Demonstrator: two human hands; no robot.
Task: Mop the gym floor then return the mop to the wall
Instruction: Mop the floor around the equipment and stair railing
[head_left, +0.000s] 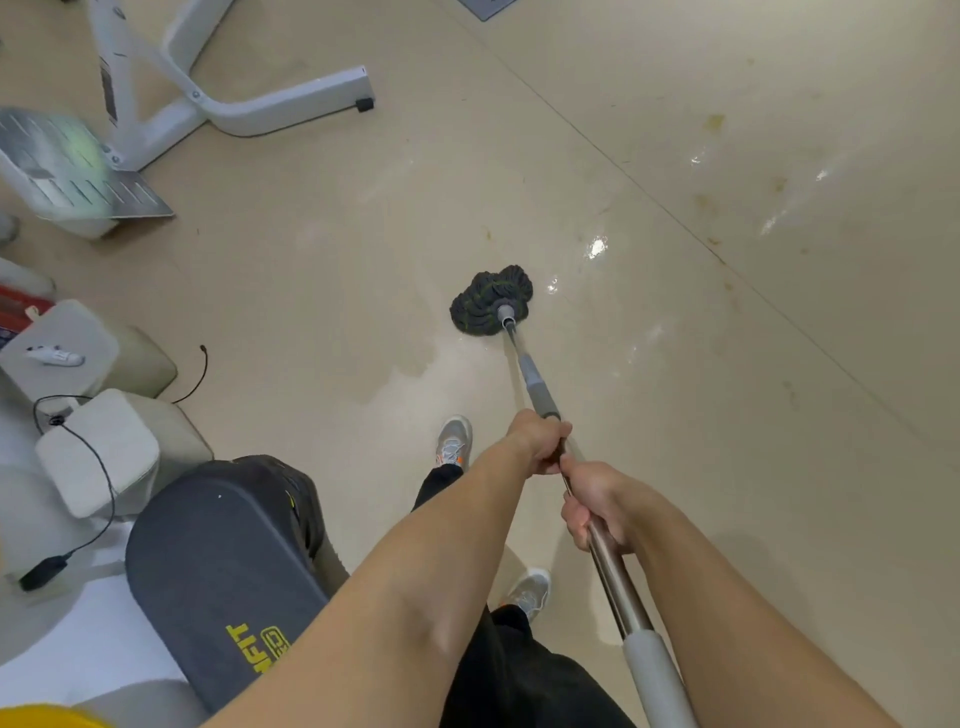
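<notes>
2 hands grip mop pole (617, 587): left hand (540, 441) in front, right hand (597, 506) just behind, fingers curled tight round it. Mop head (491, 301) flat on wet floor (727, 415).

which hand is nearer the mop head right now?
Left. The left hand grips the handle just behind its grey collar, closer to the mop head; the right hand grips the handle directly behind it, farther from the head.
</notes>
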